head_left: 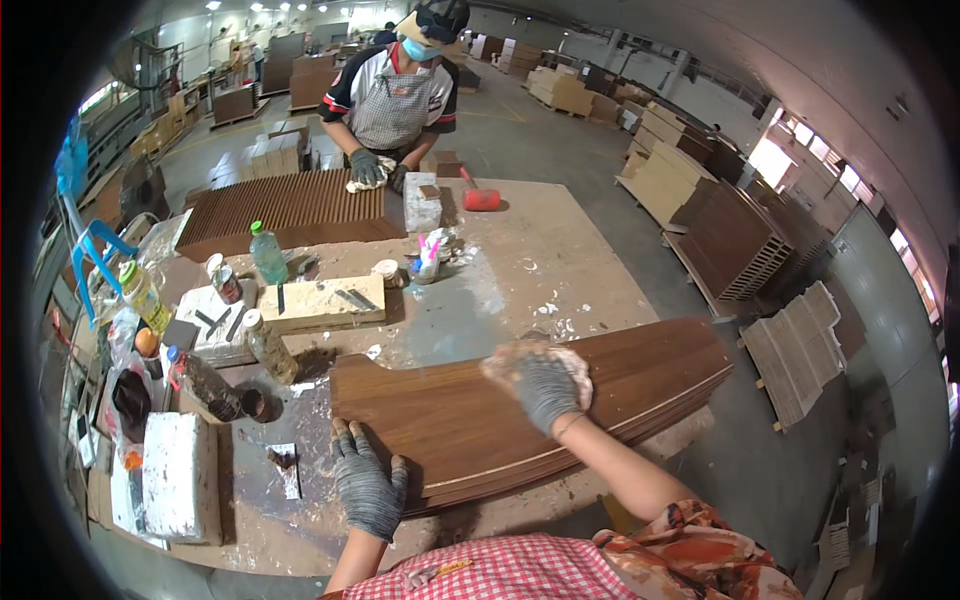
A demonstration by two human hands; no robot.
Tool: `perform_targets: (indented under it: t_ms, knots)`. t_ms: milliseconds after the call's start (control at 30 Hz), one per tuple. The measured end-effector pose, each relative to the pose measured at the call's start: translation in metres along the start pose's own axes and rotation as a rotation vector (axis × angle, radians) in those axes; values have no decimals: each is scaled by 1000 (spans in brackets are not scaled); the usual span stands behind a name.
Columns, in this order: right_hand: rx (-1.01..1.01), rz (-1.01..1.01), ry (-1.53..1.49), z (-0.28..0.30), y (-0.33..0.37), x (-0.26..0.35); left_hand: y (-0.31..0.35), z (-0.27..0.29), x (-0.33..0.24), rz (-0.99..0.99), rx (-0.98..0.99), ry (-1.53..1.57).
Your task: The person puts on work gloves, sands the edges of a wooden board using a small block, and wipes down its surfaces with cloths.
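A stack of brown wood-grain panels with curved ends lies across the near side of the worktable. My right hand, in a grey glove, presses a pale, stained rag onto the top panel; the rag's left part is smeared by motion. At the stack's near left corner is my left hand, also gloved in grey. Its fingers are apart and rest against the panel edge, gripping nothing. Brown stains mark its fingertips.
Across the table, a masked person holds a cloth on a row of upright brown slats. A red mallet, a green bottle, a cream block and a white-coated block stand around. Panel stacks fill the right.
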State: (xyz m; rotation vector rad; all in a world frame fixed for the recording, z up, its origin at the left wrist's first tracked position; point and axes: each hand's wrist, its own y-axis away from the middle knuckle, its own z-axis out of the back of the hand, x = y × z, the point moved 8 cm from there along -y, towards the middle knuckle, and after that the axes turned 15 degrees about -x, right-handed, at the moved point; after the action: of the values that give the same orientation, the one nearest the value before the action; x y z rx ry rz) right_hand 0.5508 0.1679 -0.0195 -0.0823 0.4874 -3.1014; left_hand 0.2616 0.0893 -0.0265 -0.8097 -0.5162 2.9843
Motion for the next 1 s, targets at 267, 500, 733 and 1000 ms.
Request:
perform_targets:
  t_ms: [267, 500, 733, 1000]
  knots:
    - [20, -295, 348, -24, 26, -258, 2, -5, -1, 18, 2, -4]
    - [53, -469, 396, 20, 23, -297, 3, -5, 2, -14, -43, -31]
    - [61, -495, 398, -8, 12, -424, 3, -13, 4, -41, -128, 8]
    - [29, -465, 513, 2, 6, -574, 4, -6, 6, 28, -155, 51]
